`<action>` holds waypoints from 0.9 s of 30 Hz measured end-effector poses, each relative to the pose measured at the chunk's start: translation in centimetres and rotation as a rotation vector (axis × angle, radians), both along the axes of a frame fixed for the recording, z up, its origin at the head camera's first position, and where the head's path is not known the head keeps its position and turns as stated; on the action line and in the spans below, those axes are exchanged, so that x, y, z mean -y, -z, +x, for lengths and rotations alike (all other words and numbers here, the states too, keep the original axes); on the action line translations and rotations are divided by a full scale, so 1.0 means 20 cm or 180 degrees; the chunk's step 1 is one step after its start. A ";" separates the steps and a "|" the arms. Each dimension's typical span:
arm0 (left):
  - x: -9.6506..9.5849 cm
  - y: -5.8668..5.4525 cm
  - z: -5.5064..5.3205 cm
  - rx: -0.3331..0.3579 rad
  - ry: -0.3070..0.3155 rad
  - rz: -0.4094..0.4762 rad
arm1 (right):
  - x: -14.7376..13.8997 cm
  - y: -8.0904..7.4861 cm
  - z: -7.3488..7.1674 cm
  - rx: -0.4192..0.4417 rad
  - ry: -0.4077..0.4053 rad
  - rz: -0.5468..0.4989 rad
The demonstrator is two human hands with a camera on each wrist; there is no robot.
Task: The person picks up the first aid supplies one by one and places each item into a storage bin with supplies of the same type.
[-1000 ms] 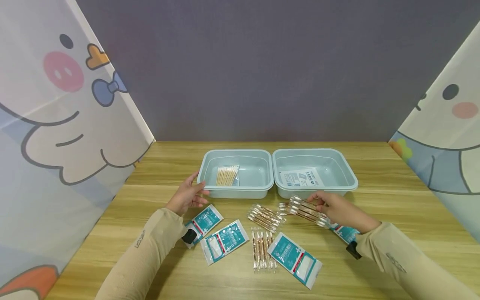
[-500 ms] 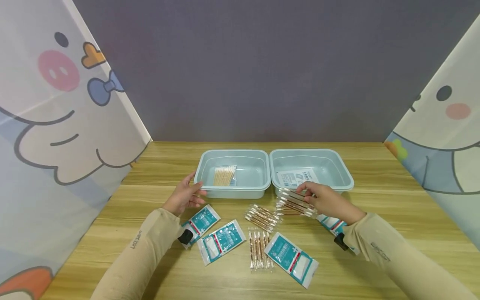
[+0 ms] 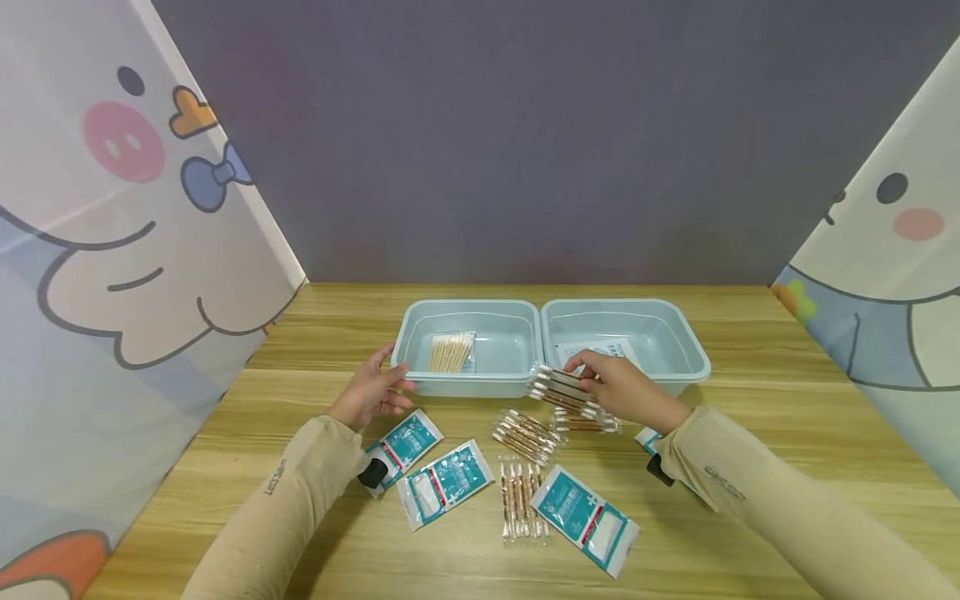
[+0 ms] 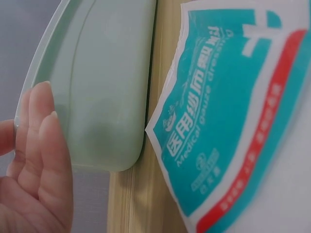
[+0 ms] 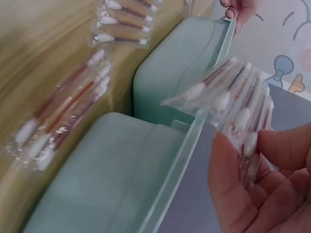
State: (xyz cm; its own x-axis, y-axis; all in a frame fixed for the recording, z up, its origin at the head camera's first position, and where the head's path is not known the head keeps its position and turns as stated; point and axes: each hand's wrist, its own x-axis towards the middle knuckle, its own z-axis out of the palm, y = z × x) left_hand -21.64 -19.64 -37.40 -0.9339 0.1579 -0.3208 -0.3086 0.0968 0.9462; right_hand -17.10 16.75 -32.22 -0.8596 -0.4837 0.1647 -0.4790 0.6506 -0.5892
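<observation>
In the head view my right hand pinches a clear packet of cotton swabs, held raised near the front rims where the two bins meet. Beneath it, a second swab packet lies on the table. My left hand holds the front left corner of the left pale-blue plastic bin, thumb on the rim. That bin contains a packet of wooden-stick swabs. Inside the right bin lies a white printed packet, partly hidden by my right hand. A gauze dressing packet lies near my left hand.
More swab packets lie in front of the bins. Several teal-and-white gauze packets are around them, including a left one and a right one. Another is mostly under my right sleeve. A dark partition stands behind the table.
My right hand has carried the swab packet leftward and slightly up, from before the right bin to where the bins meet. My left hand stays at the left bin's corner.
</observation>
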 end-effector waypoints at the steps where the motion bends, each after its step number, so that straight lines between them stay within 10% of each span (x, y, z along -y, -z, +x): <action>1: 0.00 0.00 0.00 0.0002 0.0005 -0.0001 | 0.01 -0.01 -0.01 -0.0017 -0.0005 0.0008; 27: -0.02 0.00 0.01 -0.0027 -0.0081 -0.0006 | 0.26 -0.10 -0.22 0.0298 0.0049 0.0006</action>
State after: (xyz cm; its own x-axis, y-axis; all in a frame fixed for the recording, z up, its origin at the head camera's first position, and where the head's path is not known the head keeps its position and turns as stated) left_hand -21.44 -19.28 -37.46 -0.9403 0.1334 -0.3133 -0.3031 0.0909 0.9486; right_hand -21.57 11.47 -30.23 -0.8786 -0.4704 0.0824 -0.4118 0.6587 -0.6298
